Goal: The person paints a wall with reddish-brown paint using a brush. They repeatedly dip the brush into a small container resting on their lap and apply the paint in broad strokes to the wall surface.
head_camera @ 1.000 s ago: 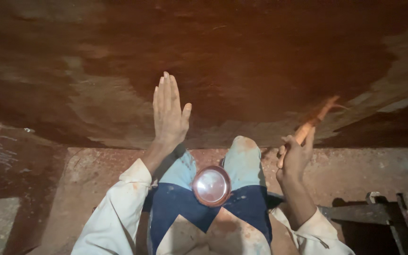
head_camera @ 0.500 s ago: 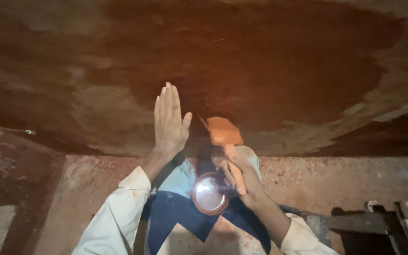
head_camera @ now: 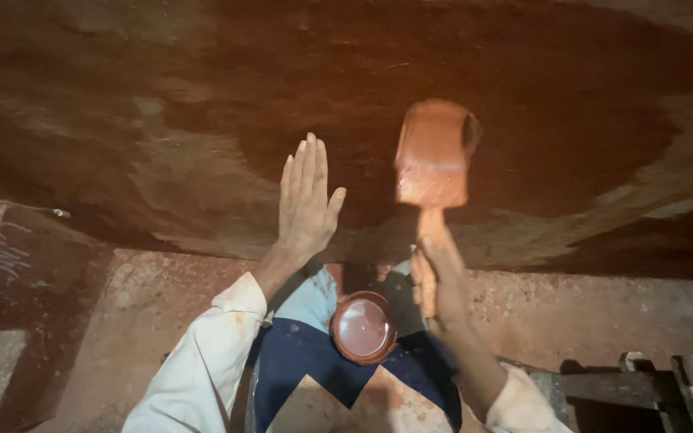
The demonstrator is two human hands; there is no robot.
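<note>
Damp clay wall (head_camera: 162, 96) fills the view; left hand (head_camera: 305, 200) lies flat, open against it, while right hand (head_camera: 436, 277) grips a wooden paddle (head_camera: 433, 156) raised at the wall.

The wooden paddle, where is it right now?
In the head view the wooden paddle is raised right of centre against the dark wet clay surface, gripped by the right hand, beside the flat left hand.

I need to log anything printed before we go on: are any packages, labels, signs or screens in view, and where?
None that I can make out.
Faint pale scratch marks on the dark slab at far left, too dim to tell if they are writing.
Otherwise only the left hand flat on the brown clay wall, and the right hand holding a wooden paddle.
</note>
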